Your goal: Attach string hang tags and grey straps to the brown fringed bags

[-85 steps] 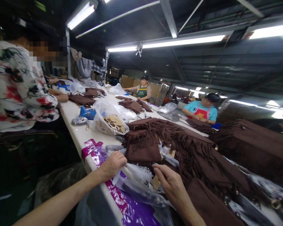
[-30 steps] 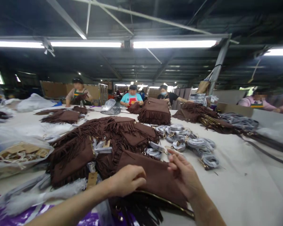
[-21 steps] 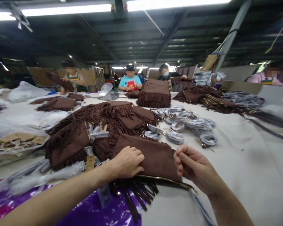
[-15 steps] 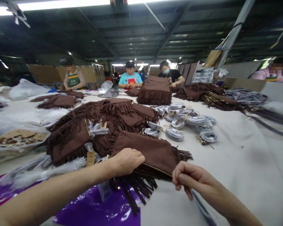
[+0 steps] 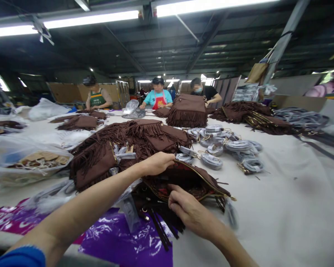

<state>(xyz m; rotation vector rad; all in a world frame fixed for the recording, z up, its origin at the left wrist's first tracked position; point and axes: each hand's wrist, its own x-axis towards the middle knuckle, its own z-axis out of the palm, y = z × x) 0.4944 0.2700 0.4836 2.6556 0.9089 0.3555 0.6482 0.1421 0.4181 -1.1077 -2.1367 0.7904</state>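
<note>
A brown fringed suede bag [image 5: 200,177] lies in front of me with its zip undone and its mouth gaping, a patterned lining showing inside. My left hand [image 5: 157,163] is closed on the bag's upper edge and lifts it. My right hand [image 5: 187,209] grips the lower edge of the opening, its fingers curled into the mouth. Dark fringe strands [image 5: 158,228] spill from under the bag onto a purple plastic sheet [image 5: 122,244].
A heap of brown fringed bags [image 5: 133,142] lies behind the open one. Coiled grey wrapped straps [image 5: 228,146] are spread to the right. A clear bag of paper tags [image 5: 30,161] sits at the left. Several people work along the far side of the white table [image 5: 289,193].
The bag was shut and flat under my left hand; my right hand drew along its zip edge, then moved left, and now both hands hold the mouth apart.
</note>
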